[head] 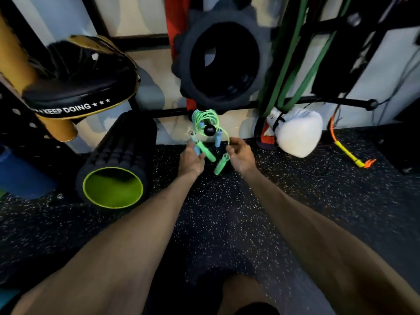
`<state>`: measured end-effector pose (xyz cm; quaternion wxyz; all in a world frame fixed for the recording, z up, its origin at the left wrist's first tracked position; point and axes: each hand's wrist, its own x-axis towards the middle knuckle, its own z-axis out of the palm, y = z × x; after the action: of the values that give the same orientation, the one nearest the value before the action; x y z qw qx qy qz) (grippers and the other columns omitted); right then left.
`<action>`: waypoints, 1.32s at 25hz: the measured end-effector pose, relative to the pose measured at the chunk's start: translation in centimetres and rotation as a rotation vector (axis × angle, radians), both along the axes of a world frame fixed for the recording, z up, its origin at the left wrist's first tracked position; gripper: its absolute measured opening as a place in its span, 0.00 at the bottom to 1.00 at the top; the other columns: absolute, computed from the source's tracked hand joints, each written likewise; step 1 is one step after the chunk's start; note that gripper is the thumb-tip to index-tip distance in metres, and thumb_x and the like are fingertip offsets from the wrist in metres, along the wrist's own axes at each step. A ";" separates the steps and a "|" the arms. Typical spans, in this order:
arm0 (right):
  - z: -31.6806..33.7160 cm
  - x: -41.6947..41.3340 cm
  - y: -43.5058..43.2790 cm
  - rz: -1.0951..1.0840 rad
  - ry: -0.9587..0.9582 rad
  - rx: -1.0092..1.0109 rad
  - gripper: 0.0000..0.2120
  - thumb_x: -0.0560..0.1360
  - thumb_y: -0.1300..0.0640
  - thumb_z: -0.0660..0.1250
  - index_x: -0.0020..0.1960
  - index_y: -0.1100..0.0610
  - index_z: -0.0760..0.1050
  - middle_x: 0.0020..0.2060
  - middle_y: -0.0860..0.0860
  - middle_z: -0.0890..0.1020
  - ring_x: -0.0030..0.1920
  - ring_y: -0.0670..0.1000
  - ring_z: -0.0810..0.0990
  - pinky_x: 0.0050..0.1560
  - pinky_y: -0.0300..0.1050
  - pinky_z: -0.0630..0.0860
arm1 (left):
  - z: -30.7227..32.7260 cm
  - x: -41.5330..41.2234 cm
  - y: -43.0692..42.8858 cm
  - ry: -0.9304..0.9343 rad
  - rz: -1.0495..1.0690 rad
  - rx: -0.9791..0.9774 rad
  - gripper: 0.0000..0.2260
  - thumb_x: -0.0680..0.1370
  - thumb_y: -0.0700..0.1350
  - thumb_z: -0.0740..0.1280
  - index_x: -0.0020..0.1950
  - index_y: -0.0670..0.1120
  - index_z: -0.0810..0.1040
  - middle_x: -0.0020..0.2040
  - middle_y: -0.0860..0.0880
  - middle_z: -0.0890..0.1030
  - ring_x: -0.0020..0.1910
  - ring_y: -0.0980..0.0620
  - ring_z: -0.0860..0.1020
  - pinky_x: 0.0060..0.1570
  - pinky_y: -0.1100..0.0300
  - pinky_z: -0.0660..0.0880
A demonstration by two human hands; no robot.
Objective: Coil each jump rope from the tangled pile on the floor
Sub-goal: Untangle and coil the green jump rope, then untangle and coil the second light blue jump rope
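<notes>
A coiled green jump rope (204, 120) hangs over a black knob (209, 130) on the rack bar by the wall. One green handle (206, 151) sits in my left hand (190, 159), together with a blue handle (196, 148). A second green handle (221, 165) dangles below my right hand (240, 153), which pinches the green cord just above it. Another blue handle (217, 138) hangs behind, between my hands.
A black foam roller with a green core (113, 187) lies on the speckled floor at the left. Above it sits a black punch mitt (79, 87). A black toothed plate (223, 62), green bands (293, 64), a white glove (297, 134) and an orange-yellow rope (347, 153) line the wall.
</notes>
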<state>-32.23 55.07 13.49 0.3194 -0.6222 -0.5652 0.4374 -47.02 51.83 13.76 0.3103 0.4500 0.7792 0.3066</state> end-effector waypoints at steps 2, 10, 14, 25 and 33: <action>1.2 1.9 -3.3 0.028 -0.071 -0.017 0.16 0.81 0.62 0.62 0.68 0.60 0.72 0.59 0.56 0.82 0.54 0.53 0.80 0.43 0.25 0.72 | 0.3 1.0 -3.1 0.048 -0.074 -0.089 0.12 0.79 0.42 0.67 0.62 0.44 0.77 0.59 0.41 0.81 0.58 0.42 0.79 0.58 0.55 0.75; 4.1 10.2 -14.9 0.048 -0.365 -0.054 0.10 0.79 0.61 0.62 0.57 0.57 0.78 0.55 0.57 0.82 0.57 0.57 0.80 0.59 0.48 0.74 | 5.4 7.4 -10.8 0.399 -0.544 -0.076 0.06 0.78 0.41 0.66 0.46 0.49 0.82 0.50 0.44 0.84 0.52 0.44 0.81 0.48 0.56 0.75; 5.4 14.8 -18.4 0.025 -0.495 -0.087 0.11 0.80 0.57 0.60 0.56 0.59 0.79 0.54 0.56 0.83 0.55 0.57 0.81 0.56 0.50 0.77 | 6.0 12.4 -11.2 0.499 -0.730 -0.053 0.04 0.78 0.46 0.66 0.47 0.51 0.81 0.51 0.46 0.84 0.52 0.44 0.81 0.51 0.53 0.77; -1.3 27.6 -34.5 -0.299 -0.494 -0.414 0.13 0.78 0.56 0.62 0.55 0.61 0.80 0.54 0.61 0.83 0.56 0.63 0.81 0.52 0.52 0.76 | -1.3 29.6 -20.7 0.508 -1.292 -0.139 0.08 0.78 0.47 0.67 0.55 0.48 0.81 0.56 0.45 0.83 0.57 0.44 0.80 0.55 0.52 0.75; -9.3 29.5 -46.4 -0.502 -0.424 -0.654 0.17 0.77 0.55 0.64 0.64 0.59 0.75 0.58 0.60 0.82 0.59 0.62 0.80 0.57 0.52 0.75 | -8.6 34.7 -28.9 0.417 -1.531 -0.194 0.09 0.76 0.42 0.67 0.56 0.46 0.81 0.58 0.42 0.81 0.59 0.42 0.78 0.56 0.54 0.74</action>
<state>-2.72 8.63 4.20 0.0797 -0.8836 -0.2823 0.3650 -12.36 22.91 5.15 0.3204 0.8791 0.3189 -0.1512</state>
